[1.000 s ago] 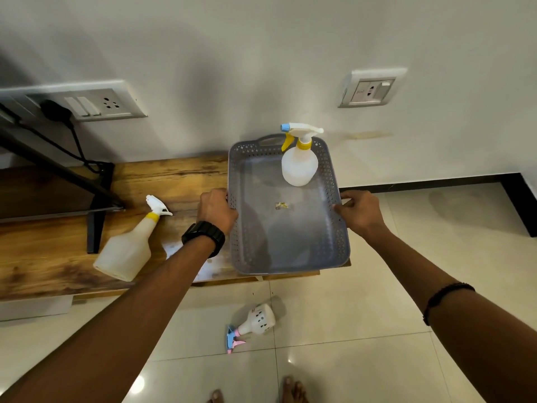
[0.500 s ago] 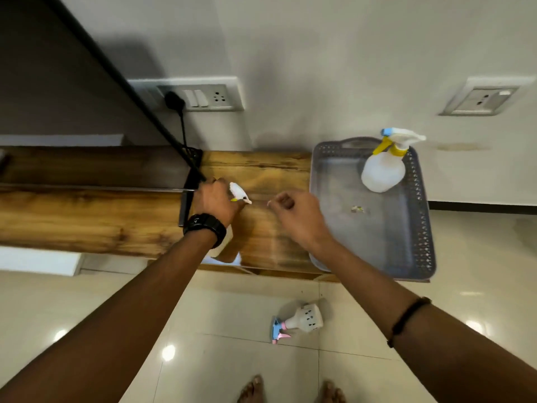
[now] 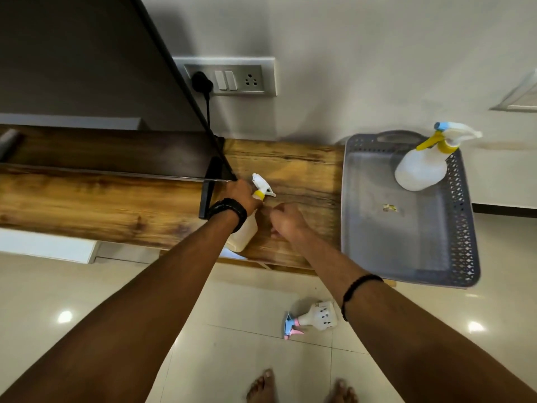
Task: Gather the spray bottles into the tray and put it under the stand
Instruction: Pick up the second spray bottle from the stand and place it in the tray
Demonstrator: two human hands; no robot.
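Observation:
My left hand (image 3: 242, 194) grips the neck of a white spray bottle with a yellow collar (image 3: 247, 231) lying on the wooden stand (image 3: 116, 205). My right hand (image 3: 286, 221) hovers just right of that bottle, fingers loosely curled, holding nothing. The grey perforated tray (image 3: 462, 228) sits on the stand's right end, overhanging the front edge. A white bottle with a yellow and blue trigger (image 3: 421, 170) stands upright in the tray's far corner. A third small white bottle with a pink and blue trigger (image 3: 316, 318) lies on the floor tiles below the stand.
A black TV leg (image 3: 209, 190) and the TV screen's edge (image 3: 174, 71) stand just left of my left hand. A plug and cable (image 3: 203, 85) hang from the wall socket behind. A small scrap (image 3: 389, 207) lies in the tray. My bare feet (image 3: 302, 388) are on the glossy tiles.
Both hands have left the tray's sides and moved left. My left hand has closed on the yellow-collared bottle's neck, and my right hand has come beside it. The view has swung left.

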